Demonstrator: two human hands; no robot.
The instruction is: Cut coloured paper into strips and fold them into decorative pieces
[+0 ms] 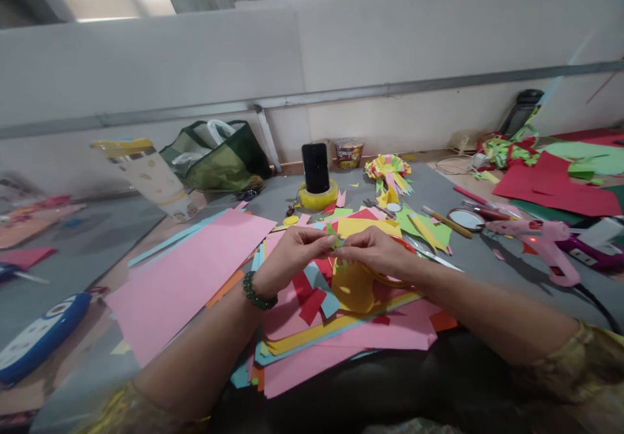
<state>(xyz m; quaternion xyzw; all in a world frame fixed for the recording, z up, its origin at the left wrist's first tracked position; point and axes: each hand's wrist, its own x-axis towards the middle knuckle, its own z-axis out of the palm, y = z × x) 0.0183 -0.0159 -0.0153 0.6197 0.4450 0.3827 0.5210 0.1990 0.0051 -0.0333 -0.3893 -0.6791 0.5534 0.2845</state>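
Note:
Between my two hands is a small green paper piece (333, 234), pinched by the fingertips; its exact shape is partly hidden. My left hand (307, 247), with a dark green bead bracelet (258, 292) on the wrist, grips it from the left. My right hand (373, 252) holds it from the right, fingers closed. Under the hands lie a yellow paper (353, 288), red and light blue paper strips (312, 305), and a stack of coloured sheets (341, 359). Orange-yellow scissor handles (390, 281) show partly beneath my right hand.
A phone (316, 169) stands in a yellow tape roll (318, 197). Behind it are a noodle cup (349, 153) and a paper rosette (389, 169). A pink glue gun (541, 242) lies right. Left are pink sheets (195, 271), a tumbler (149, 177), a green bag (219, 161) and a blue case (46, 336).

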